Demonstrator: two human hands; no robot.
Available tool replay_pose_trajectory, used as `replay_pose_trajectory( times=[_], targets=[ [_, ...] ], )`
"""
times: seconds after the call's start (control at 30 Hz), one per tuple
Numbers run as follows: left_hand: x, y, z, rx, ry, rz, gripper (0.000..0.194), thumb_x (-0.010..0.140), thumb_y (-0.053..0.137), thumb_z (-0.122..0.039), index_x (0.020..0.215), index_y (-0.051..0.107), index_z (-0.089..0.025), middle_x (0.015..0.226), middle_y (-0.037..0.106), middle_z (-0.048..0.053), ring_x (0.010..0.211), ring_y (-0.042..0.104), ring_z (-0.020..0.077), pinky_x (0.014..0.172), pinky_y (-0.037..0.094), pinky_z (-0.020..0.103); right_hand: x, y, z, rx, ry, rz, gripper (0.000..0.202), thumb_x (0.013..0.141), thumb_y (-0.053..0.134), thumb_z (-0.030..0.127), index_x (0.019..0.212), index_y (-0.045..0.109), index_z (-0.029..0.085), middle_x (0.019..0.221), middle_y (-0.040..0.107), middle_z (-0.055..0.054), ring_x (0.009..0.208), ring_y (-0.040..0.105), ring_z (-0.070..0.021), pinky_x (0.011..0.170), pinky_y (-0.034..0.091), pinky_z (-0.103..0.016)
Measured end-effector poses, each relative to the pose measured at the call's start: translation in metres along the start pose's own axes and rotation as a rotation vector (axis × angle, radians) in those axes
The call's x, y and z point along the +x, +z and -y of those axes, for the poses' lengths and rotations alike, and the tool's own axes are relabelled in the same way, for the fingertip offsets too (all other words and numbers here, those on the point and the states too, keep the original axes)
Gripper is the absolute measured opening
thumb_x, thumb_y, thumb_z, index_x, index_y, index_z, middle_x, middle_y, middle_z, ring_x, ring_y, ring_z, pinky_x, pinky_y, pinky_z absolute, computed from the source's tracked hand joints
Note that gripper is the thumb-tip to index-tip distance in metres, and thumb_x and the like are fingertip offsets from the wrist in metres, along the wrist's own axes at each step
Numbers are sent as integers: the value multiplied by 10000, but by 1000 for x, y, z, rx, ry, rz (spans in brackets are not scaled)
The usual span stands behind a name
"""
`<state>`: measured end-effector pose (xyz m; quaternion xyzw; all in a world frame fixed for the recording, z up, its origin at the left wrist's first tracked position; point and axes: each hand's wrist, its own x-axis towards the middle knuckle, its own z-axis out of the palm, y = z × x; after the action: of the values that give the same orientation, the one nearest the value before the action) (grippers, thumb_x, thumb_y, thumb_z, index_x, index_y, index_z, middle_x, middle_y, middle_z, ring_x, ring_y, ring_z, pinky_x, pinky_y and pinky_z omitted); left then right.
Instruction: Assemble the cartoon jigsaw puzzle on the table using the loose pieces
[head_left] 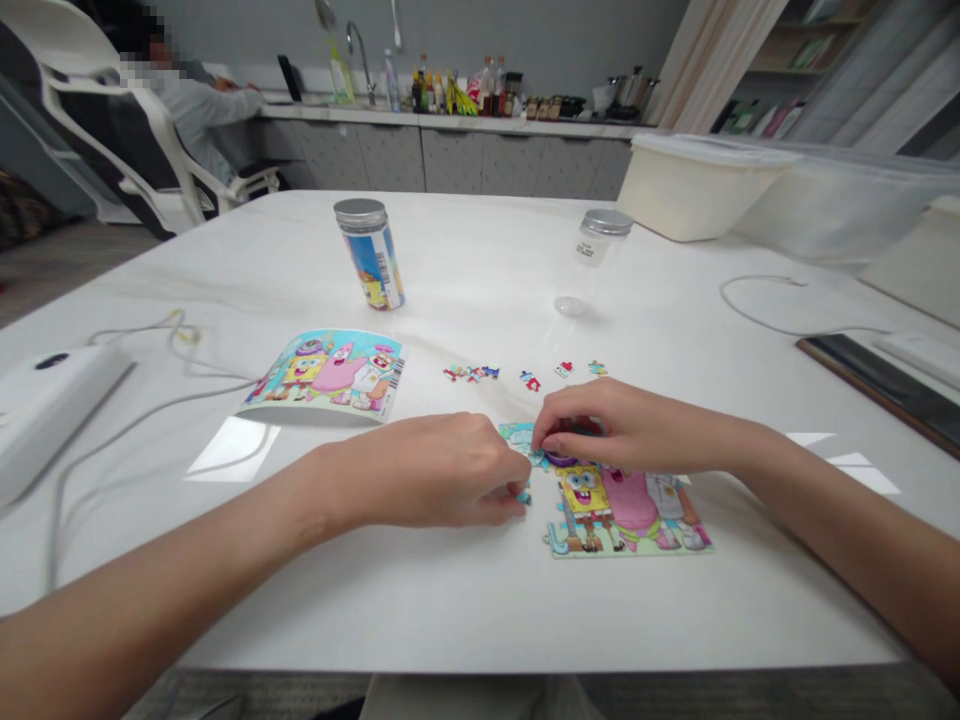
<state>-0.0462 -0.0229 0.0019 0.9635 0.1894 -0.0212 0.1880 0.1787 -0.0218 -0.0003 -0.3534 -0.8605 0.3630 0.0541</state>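
A partly joined jigsaw puzzle (pixel 630 510) with a yellow square character and a pink one lies flat near the table's front. My left hand (pixel 457 470) is closed at its left side, fingertips pinching a small blue puzzle piece (pixel 524 496). Over the puzzle's upper left part rests my right hand (pixel 600 420), its thumb and forefinger together at a light blue section (pixel 517 436); whether it grips a piece is hidden. Several loose puzzle pieces (pixel 472 373) lie behind the hands. To the left, a curled picture sheet (pixel 330 372) shows the same characters.
A printed jar (pixel 371 255) and a clear jar (pixel 592 260), both silver-lidded, stand farther back. White cables (pixel 150 410) and a white power strip (pixel 60 400) occupy the left. At right are a phone (pixel 885 385) and plastic bins (pixel 697 185). A person (pixel 202 120) sits beyond.
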Motion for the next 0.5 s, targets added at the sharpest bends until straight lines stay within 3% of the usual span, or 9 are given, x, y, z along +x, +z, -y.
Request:
replay_pose_trajectory(
  times=[0.3,0.5],
  targets=[
    [2,7,-2,-11,-7,-5,175,870,515,-171,794,673,-174,615,619,-6,524,546,110,475,306,230,0,0,0,6,-21,-15,133,886,541,185,921,670,173,856,683,-2,720,591,-102,630,433,-215],
    [4,12,-2,-6,-11,-73,156,845,534,-150,717,620,-172,568,578,-25,485,504,96,456,272,229,0,0,1,14,-37,-16,140,880,538,157,926,670,165,863,683,-13,733,592,-110,644,432,-222]
  ],
)
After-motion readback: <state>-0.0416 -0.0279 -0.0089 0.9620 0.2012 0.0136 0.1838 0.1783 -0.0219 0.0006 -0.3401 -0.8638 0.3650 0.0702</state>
